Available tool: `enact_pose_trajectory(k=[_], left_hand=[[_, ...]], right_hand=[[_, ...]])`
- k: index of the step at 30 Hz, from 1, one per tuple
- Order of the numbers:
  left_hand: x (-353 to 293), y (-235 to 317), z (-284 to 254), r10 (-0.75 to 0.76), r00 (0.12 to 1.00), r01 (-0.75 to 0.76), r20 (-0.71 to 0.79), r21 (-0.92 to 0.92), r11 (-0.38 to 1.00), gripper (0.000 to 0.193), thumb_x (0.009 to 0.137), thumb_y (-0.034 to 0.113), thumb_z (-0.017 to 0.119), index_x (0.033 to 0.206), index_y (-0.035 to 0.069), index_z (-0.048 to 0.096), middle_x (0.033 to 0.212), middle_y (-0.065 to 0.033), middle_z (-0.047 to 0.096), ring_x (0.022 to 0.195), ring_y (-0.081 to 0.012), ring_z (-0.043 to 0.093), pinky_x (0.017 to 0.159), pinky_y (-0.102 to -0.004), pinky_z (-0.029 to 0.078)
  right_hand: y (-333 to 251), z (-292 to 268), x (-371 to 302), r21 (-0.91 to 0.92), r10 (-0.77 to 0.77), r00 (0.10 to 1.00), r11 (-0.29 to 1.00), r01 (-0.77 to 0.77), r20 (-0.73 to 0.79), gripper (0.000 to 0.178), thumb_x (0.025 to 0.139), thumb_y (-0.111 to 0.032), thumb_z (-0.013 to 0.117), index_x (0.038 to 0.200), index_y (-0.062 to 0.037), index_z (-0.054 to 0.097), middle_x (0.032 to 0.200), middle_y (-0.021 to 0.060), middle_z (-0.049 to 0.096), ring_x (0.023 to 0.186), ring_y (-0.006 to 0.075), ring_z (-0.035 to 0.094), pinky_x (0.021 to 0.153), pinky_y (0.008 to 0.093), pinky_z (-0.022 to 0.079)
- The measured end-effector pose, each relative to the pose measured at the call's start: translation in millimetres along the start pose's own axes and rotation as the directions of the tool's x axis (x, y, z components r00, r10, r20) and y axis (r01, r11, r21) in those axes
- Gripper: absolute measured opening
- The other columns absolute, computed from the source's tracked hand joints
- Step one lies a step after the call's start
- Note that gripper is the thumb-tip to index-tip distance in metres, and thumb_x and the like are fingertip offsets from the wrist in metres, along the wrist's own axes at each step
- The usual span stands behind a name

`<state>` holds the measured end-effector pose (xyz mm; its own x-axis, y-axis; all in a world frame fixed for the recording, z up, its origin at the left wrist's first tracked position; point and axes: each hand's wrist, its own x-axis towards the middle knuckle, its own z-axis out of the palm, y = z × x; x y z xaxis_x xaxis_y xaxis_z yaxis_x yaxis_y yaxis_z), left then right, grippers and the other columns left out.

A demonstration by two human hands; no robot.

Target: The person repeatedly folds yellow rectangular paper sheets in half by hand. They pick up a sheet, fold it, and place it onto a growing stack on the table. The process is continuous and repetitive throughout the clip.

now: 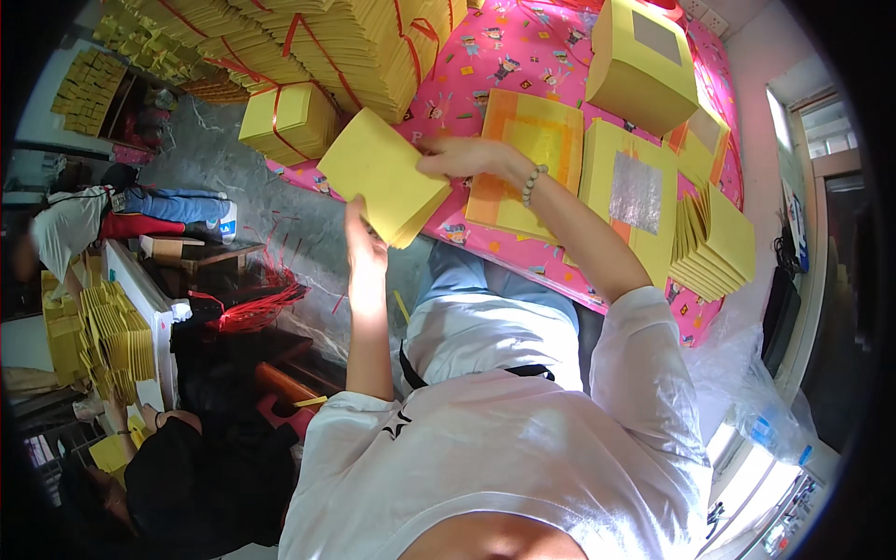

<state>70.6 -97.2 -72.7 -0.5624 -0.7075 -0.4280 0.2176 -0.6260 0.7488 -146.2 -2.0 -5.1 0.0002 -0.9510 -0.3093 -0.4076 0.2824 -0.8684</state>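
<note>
A stack of yellow folded paper is held in the air between my hands, above the near left edge of the pink table. My left hand grips its lower left side, with the thumb pointing up along the edge. At the upper right corner, my right hand pinches the paper; its fingertips are partly hidden. A beaded bracelet circles my right wrist. Just behind the held stack lies a bundle of yellow paper tied with red string. To the right of it, a flat yellow stack with an orange border rests on the table.
The pink patterned tablecloth carries tall tied yellow bundles, a thick yellow block, a stack with a silver square and fanned yellow packets. Red strings hang at left. Two people work beyond them.
</note>
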Motion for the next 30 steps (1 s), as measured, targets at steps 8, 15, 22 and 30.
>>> enact_pose_trajectory(k=[8, 15, 22, 30], left_hand=[[-22.0, 12.3, -5.5, 0.099, 0.986, -0.112, 0.134, 0.091, 0.990, 0.046, 0.096, 0.029, 0.057, 0.131, 0.003, 0.046, 0.120, -0.0084, 0.060, 0.110, -0.0208, 0.061, 0.091, -0.0375, 0.051], [-51.0, 20.3, 50.6, 0.319, 0.902, -0.352, 0.290, 0.070, 0.933, 0.085, 0.086, 0.011, 0.069, 0.150, 0.006, 0.012, 0.143, -0.0142, 0.035, 0.132, -0.0250, 0.038, 0.110, -0.0385, 0.033], [-38.5, -16.5, 111.8, 0.357, 0.660, -0.597, 0.661, 0.173, 0.783, 0.087, 0.080, 0.004, 0.070, 0.146, 0.007, 0.014, 0.137, -0.0136, 0.037, 0.131, -0.0230, 0.037, 0.107, -0.0370, 0.035], [-20.4, -60.4, 129.5, 0.325, 0.543, -0.671, 0.775, 0.168, 0.722, 0.085, 0.077, 0.001, 0.074, 0.136, 0.009, 0.014, 0.133, -0.0147, 0.042, 0.125, -0.0241, 0.048, 0.102, -0.0388, 0.045]], right_hand=[[-3.1, 23.0, -5.2, 0.068, 0.047, 0.997, 0.996, -0.051, 0.060, 0.054, 0.092, -0.032, 0.051, 0.131, 0.0052, 0.042, 0.117, 0.0143, 0.055, 0.103, 0.0163, 0.051, 0.086, 0.0317, 0.044], [-4.4, 11.8, -61.7, 0.333, -0.173, 0.951, 0.908, 0.254, -0.255, 0.093, 0.078, -0.029, 0.074, 0.145, 0.0049, 0.020, 0.140, 0.0177, 0.044, 0.126, 0.0251, 0.047, 0.101, 0.0318, 0.040], [2.0, -24.6, -151.5, 0.267, -0.005, 0.963, 0.960, 0.079, -0.268, 0.096, 0.075, -0.011, 0.079, 0.149, -0.0030, 0.020, 0.141, 0.0102, 0.044, 0.128, 0.0187, 0.043, 0.106, 0.0321, 0.037], [52.6, -18.9, -174.5, 0.140, -0.026, 0.910, 0.986, 0.092, -0.415, 0.105, 0.074, -0.009, 0.080, 0.153, -0.0042, 0.011, 0.150, 0.0111, 0.034, 0.135, 0.0181, 0.034, 0.113, 0.0314, 0.028]])
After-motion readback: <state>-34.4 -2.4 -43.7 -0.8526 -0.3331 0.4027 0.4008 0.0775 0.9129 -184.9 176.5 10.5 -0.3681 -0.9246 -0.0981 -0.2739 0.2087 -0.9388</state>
